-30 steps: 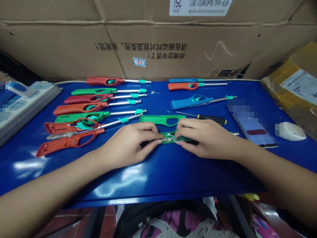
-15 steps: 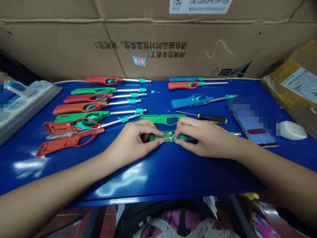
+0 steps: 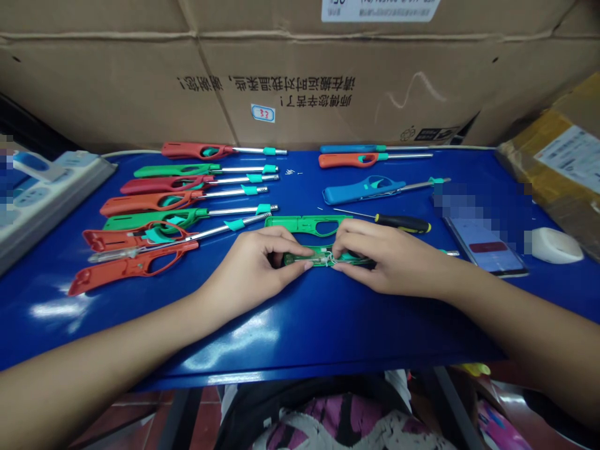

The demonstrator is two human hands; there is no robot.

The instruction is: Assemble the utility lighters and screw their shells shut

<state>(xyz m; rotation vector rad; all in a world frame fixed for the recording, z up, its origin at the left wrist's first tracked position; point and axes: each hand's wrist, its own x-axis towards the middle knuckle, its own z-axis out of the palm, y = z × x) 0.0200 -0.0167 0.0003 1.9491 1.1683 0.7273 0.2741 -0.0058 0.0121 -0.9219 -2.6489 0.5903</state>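
Note:
Both hands meet at the middle of the blue table [image 3: 300, 325]. My left hand [image 3: 253, 265] pinches the left end of an opened green lighter half [image 3: 319, 255] that lies flat and shows its inner parts. My right hand [image 3: 384, 256] grips the same piece at its right end, fingers curled over it. A second green shell half [image 3: 307, 224] lies just behind my fingers. A black-handled screwdriver [image 3: 398, 222] rests right behind my right hand.
Several red and green long-nosed lighters [image 3: 159, 203] lie in a row at the left. Blue and orange lighters [image 3: 370, 187] lie at the back right. A phone [image 3: 485, 247] and a white mouse [image 3: 555, 245] sit right; a power strip [image 3: 42, 194] left; cardboard boxes [image 3: 300, 81] behind.
My hands have barely shifted. The left fingers have drawn back a little, so more of the open lighter half shows between the hands.

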